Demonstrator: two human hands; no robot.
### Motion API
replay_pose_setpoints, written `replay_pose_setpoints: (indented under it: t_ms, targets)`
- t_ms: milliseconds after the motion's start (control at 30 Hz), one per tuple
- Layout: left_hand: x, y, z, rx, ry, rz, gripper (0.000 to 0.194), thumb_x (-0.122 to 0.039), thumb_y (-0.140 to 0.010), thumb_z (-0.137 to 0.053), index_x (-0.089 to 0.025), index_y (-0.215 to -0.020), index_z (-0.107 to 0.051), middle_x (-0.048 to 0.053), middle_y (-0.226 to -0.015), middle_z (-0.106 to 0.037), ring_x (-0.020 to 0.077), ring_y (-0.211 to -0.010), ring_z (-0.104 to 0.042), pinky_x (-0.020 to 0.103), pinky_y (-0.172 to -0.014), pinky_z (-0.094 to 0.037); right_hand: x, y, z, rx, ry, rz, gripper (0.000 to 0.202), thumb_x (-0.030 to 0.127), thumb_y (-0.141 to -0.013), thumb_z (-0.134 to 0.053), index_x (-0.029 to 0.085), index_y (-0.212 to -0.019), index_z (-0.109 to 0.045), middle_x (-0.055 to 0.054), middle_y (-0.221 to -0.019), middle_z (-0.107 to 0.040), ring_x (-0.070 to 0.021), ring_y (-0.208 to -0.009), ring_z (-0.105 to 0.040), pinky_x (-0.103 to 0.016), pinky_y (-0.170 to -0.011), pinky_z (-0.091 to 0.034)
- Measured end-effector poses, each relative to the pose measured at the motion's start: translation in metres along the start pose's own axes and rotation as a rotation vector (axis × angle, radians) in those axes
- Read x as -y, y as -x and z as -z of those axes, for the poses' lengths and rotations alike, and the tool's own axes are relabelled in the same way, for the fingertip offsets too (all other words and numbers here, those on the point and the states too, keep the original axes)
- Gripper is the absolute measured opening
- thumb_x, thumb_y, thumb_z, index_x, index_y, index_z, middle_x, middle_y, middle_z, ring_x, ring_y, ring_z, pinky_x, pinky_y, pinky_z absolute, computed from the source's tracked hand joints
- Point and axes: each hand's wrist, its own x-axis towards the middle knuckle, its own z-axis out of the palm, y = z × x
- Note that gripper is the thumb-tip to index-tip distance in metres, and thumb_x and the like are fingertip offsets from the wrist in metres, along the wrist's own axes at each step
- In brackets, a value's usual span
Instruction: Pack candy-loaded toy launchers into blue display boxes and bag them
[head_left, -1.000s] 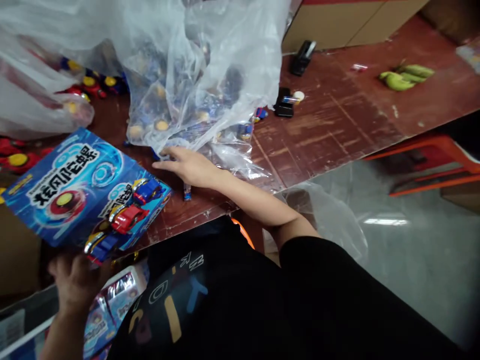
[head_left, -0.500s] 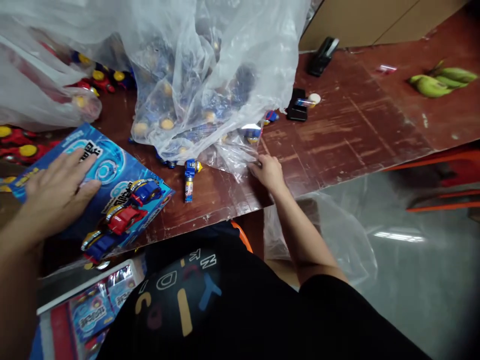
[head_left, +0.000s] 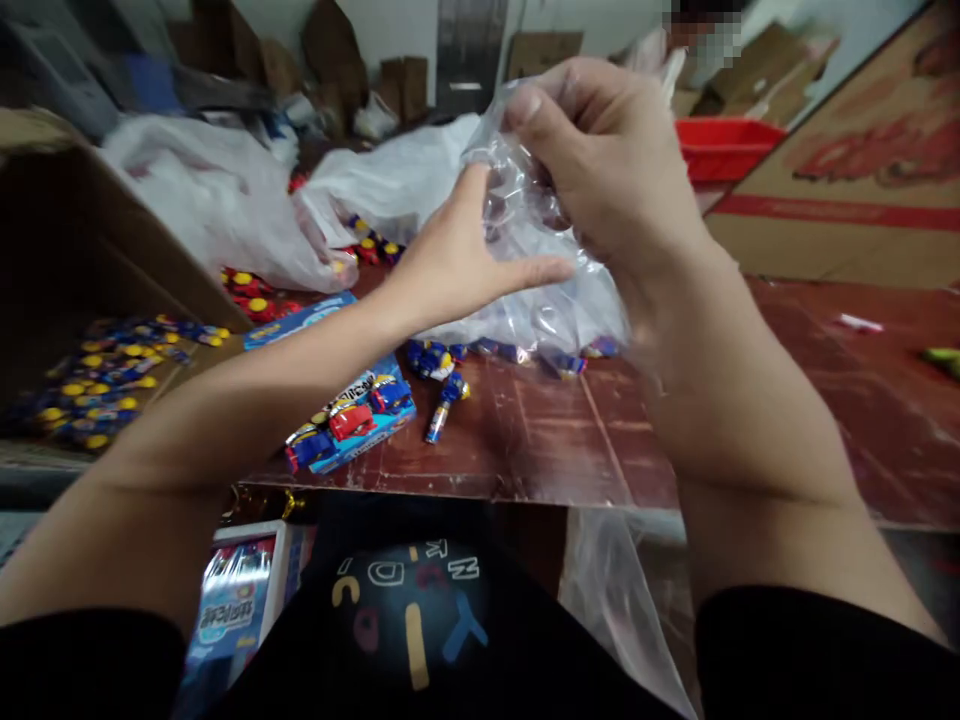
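My right hand (head_left: 611,150) is raised over the table, its fingers closed on a crumpled clear plastic bag (head_left: 517,195). My left hand (head_left: 457,265) reaches up beside it, thumb and fingers spread apart against the near side of the bag; some fingertips are hidden by the plastic. Below my left forearm sits a blue printed box (head_left: 379,440) with red and blue toy pictures on it. Just right of the box lies a small blue toy (head_left: 448,405) with a yellow tip and a printed tube.
An open carton (head_left: 172,250) at left holds many blue and yellow toys (head_left: 97,390). Whitish bags (head_left: 217,200) with toys lie along the back. A red bin (head_left: 727,145) and a large cardboard box (head_left: 862,190) stand at right. A tray of packets (head_left: 240,590) is below the table edge.
My left hand has left the blue box and risen to the bag. My right hand has lifted from the table edge with clear plastic in it. The head view has tilted up.
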Motion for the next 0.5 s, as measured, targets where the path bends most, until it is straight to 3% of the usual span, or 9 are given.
replay_pose_setpoints:
  t_ms: [33, 100, 233, 300, 367, 433, 500]
  targets:
    - [0.004, -0.011, -0.002, -0.055, 0.001, 0.009, 0.054, -0.041, -0.097, -0.085, -0.022, -0.140, -0.058, 0.007, -0.133, -0.074, 0.0288, -0.127, -0.074, 0.046, -0.106, -0.063, 0.007, -0.011, -0.002, 0.000, 0.002, 0.001, 0.052, 0.066, -0.110, -0.052, 0.019, -0.121, -0.072, -0.004, -0.090, -0.071, -0.0142, -0.070, -0.063, -0.032, -0.072, -0.060]
    - [0.016, -0.026, 0.011, -0.103, 0.091, 0.069, 0.035, -0.020, -0.099, -0.080, -0.019, -0.129, -0.063, 0.005, -0.115, -0.077, 0.0234, -0.110, -0.078, 0.041, -0.097, -0.065, 0.010, -0.030, 0.001, -0.028, 0.025, -0.019, 0.061, 0.074, -0.105, -0.056, 0.017, -0.115, -0.072, -0.005, -0.090, -0.072, -0.0128, -0.072, -0.060, -0.032, -0.076, -0.059]
    - [0.041, -0.030, 0.073, -0.054, 0.238, 0.227, 0.018, -0.009, -0.086, -0.083, -0.012, -0.101, -0.073, 0.004, -0.087, -0.075, 0.0151, -0.080, -0.072, 0.030, -0.080, -0.060, -0.012, -0.052, 0.015, -0.088, 0.126, -0.156, 0.065, 0.080, -0.100, -0.059, 0.018, -0.086, -0.070, -0.003, -0.068, -0.060, -0.0138, -0.065, -0.049, -0.037, -0.071, -0.052]
    - [0.050, -0.029, 0.103, -0.049, 0.190, 0.238, 0.011, -0.010, -0.083, -0.083, -0.012, -0.092, -0.077, 0.004, -0.082, -0.074, 0.0142, -0.076, -0.068, 0.030, -0.079, -0.057, -0.020, -0.049, 0.015, -0.113, 0.180, -0.188, 0.060, 0.073, -0.102, -0.064, 0.015, -0.088, -0.071, -0.002, -0.066, -0.057, -0.0140, -0.065, -0.051, -0.038, -0.074, -0.052]
    - [0.057, -0.031, 0.128, -0.110, 0.106, 0.223, 0.002, -0.015, -0.087, -0.080, -0.014, -0.087, -0.079, 0.003, -0.076, -0.072, 0.0154, -0.074, -0.065, 0.030, -0.079, -0.054, -0.020, -0.034, 0.010, -0.218, 0.235, -0.040, 0.053, 0.063, -0.104, -0.066, 0.011, -0.108, -0.072, -0.006, -0.081, -0.067, -0.0178, -0.078, -0.062, -0.041, -0.084, -0.055]
    - [0.063, -0.036, 0.146, -0.181, 0.030, 0.197, 0.013, -0.023, -0.093, -0.077, -0.015, -0.084, -0.080, 0.003, -0.069, -0.068, 0.0170, -0.073, -0.063, 0.030, -0.077, -0.051, -0.011, -0.012, 0.003, -0.342, 0.297, 0.282, 0.053, 0.061, -0.106, -0.063, 0.012, -0.127, -0.067, -0.012, -0.106, -0.072, -0.0246, -0.101, -0.069, -0.048, -0.097, -0.057]
    - [0.063, -0.040, 0.160, -0.169, -0.012, 0.144, 0.021, -0.031, -0.099, -0.075, -0.016, -0.086, -0.082, 0.003, -0.067, -0.068, 0.0176, -0.072, -0.062, 0.030, -0.076, -0.049, 0.001, 0.005, -0.001, -0.412, 0.307, 0.618, 0.059, 0.064, -0.104, -0.061, 0.016, -0.138, -0.062, -0.015, -0.126, -0.068, -0.0320, -0.121, -0.066, -0.057, -0.107, -0.055]
